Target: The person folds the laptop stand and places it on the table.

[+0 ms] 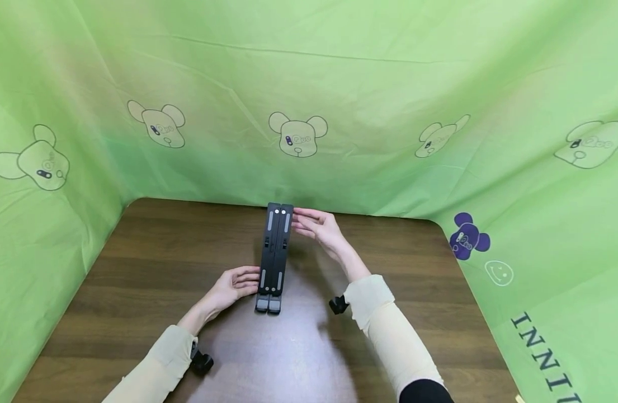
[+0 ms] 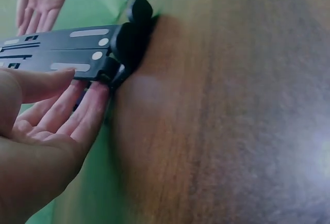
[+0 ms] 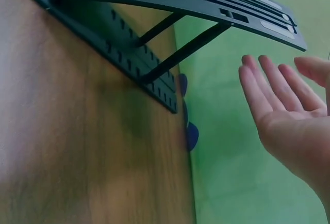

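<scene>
A black folding laptop stand (image 1: 274,249) stands on the table, narrow, its sloped top raised at the far end. Grey pads line the top, and padded lips fold up at its near end. In the right wrist view, two struts (image 3: 185,52) prop the top above a notched base (image 3: 161,96). My left hand (image 1: 233,288) pinches the near left edge, thumb on top and fingers beneath, as the left wrist view shows. By the raised far end is my right hand (image 1: 321,228); its fingers (image 3: 258,87) are extended, palm up, just below the top's corner.
The brown wooden table (image 1: 419,313) has rounded far corners. A green curtain (image 1: 369,84) printed with bear faces encloses its back and sides, close behind the stand. Small black devices (image 1: 202,362) are worn at both wrists.
</scene>
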`<state>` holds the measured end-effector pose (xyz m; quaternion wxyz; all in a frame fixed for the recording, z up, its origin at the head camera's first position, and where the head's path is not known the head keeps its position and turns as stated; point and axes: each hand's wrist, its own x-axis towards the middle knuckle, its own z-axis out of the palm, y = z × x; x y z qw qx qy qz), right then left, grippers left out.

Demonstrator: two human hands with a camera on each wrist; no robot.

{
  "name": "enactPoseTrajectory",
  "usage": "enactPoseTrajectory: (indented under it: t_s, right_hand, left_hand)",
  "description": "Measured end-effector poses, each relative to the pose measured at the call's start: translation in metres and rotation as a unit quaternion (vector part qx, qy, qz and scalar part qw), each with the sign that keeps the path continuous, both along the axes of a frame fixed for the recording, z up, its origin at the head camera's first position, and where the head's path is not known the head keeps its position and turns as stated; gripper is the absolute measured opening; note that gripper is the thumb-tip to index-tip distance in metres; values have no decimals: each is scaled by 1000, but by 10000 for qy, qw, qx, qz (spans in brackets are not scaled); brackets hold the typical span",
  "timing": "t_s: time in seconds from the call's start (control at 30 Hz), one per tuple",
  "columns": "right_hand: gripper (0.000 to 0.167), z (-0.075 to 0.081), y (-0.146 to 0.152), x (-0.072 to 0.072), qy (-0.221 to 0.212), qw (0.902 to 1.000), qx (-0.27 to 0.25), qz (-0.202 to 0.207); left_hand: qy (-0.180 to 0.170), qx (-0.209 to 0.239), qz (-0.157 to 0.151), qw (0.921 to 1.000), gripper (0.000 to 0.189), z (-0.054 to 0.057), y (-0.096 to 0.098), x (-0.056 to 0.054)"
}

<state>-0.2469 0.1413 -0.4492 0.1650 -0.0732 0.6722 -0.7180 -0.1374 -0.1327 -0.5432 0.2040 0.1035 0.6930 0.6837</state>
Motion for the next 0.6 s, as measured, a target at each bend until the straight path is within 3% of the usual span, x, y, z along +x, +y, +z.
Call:
enactPoseTrajectory:
  t_s: [0.17, 0.43, 0.6]
  right_hand:
    - [53, 6, -3, -6, -250, 9990, -330, 173]
    - [58, 8, -10, -14, -195, 9970, -287, 693]
    - [56, 7, -15, -18, -255, 9973, -256, 636]
  left_hand:
    - [-110, -2, 128, 9999, 56, -4, 3, 2]
    - [-291, -120, 184, 9993, 63, -6, 5, 3]
    - [-114, -207, 231, 9995, 64, -7, 7, 2]
